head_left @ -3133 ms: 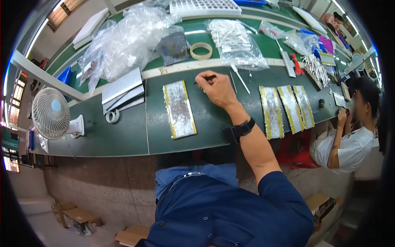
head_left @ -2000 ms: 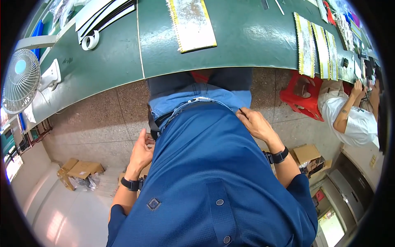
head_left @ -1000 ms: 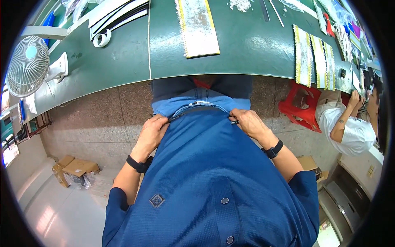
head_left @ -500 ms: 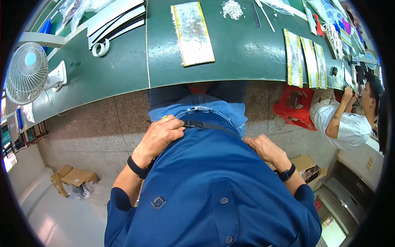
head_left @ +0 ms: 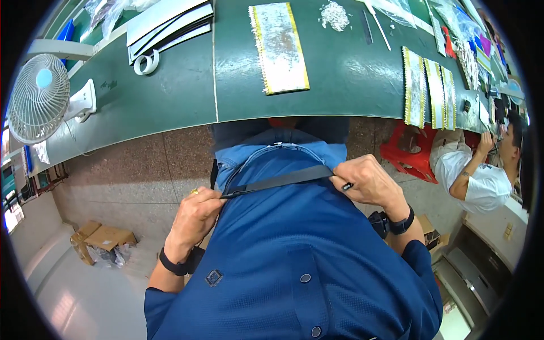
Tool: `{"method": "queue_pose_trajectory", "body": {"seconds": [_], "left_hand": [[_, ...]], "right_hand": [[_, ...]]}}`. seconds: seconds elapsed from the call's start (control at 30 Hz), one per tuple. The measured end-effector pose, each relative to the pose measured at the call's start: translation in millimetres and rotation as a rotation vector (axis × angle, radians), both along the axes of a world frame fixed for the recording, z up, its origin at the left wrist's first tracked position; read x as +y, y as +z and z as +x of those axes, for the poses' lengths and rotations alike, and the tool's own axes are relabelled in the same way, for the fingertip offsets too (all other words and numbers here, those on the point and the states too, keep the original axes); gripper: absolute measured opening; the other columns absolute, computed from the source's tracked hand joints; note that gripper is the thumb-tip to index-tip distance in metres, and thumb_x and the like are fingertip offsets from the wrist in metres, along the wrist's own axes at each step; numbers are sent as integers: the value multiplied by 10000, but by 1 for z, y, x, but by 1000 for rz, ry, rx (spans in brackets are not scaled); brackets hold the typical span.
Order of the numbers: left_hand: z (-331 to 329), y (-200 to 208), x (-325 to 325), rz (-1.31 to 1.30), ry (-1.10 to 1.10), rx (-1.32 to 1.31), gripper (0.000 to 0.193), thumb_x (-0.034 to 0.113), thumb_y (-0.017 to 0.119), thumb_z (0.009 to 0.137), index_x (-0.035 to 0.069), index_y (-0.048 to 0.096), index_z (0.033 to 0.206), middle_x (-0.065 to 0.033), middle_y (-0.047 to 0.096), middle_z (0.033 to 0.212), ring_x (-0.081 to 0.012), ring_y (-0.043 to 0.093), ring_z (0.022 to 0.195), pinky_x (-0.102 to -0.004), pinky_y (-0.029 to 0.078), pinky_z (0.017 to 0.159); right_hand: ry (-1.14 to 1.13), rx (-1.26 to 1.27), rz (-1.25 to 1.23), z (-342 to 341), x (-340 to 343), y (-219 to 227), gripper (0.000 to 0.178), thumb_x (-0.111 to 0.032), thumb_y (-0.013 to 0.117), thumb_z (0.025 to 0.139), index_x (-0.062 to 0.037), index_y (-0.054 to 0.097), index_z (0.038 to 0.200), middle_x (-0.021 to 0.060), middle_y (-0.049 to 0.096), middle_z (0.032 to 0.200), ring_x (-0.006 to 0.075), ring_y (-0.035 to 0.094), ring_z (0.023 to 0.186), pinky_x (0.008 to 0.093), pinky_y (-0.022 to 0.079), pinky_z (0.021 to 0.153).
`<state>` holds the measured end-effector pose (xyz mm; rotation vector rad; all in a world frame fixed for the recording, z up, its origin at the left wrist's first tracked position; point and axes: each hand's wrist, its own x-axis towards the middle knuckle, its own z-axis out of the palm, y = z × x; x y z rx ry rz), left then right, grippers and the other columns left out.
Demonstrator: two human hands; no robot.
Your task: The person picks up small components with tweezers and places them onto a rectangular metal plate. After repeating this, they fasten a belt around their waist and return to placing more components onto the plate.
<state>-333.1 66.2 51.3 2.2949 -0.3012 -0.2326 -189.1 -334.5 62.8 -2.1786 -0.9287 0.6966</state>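
Note:
A black strap (head_left: pixel 280 179) runs across the front of my dark blue shirt (head_left: pixel 266 238), just above the waistband of my light blue jeans (head_left: pixel 226 161). At its left end my left hand (head_left: pixel 195 218), with a ring on one finger, is closed on the strap beside a small black slider (head_left: pixel 233 194). My right hand (head_left: pixel 371 181) grips the other end in a closed fist. A small black buckle piece (head_left: pixel 347 186) sticks out between the right fingers. Each wrist wears a black band. The strap looks taut between the hands.
Ahead is a green worktable (head_left: pixel 164 102) with a yellow-edged panel (head_left: pixel 281 51), a pile of white bits (head_left: pixel 335 16), a tape roll (head_left: pixel 147 63) and a white fan (head_left: pixel 39 96). Narrower panels (head_left: pixel 415 88) lie to the right, near a seated person (head_left: pixel 476 175) and a red stool (head_left: pixel 408 153).
Both hands have moved apart, the left down and outward, the right up and now gripping the strap's end with the buckle piece. The strap is pulled straight across the shirt.

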Motion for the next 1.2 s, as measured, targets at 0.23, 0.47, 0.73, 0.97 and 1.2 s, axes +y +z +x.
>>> {"method": "queue_pose_trajectory", "body": {"seconds": [0.23,0.47,0.73,0.97,1.2], "left_hand": [[44,-4,-16,-6,93,-157,83,-41,784,852,18,731,876,-110,746,939,-321,718,853,-428,585,753],[102,-39,-21,-75,24,-89,45,18,774,896,-5,744,872,-121,719,844,-308,696,758,-406,547,683],[110,-73,-33,-252,95,295,131,89,814,907,-24,757,873,-126,683,752,-249,656,648,-388,483,626],[94,-82,-21,-239,112,310,150,153,814,959,12,824,910,-84,766,789,-164,696,688,-332,519,646],[75,-92,2,-835,231,834,235,189,776,1048,-32,720,1103,-122,819,1106,-151,758,974,-313,616,830]], "right_hand": [[-33,183,-147,-4,-7,3,283,-140,774,931,12,606,760,198,587,667,374,625,601,448,487,584],[-197,309,-146,-20,-15,-17,231,-190,746,1001,6,697,890,230,645,745,407,674,675,466,517,638],[-101,211,-36,39,64,-53,369,-365,705,1066,-8,796,1055,193,761,897,300,739,779,400,570,752],[244,569,-197,78,146,-91,533,-525,826,936,-4,806,1046,88,720,783,184,653,724,355,518,705],[228,852,-141,82,138,-104,474,-446,890,880,-13,788,1042,-26,685,829,74,590,771,263,466,706]]}}
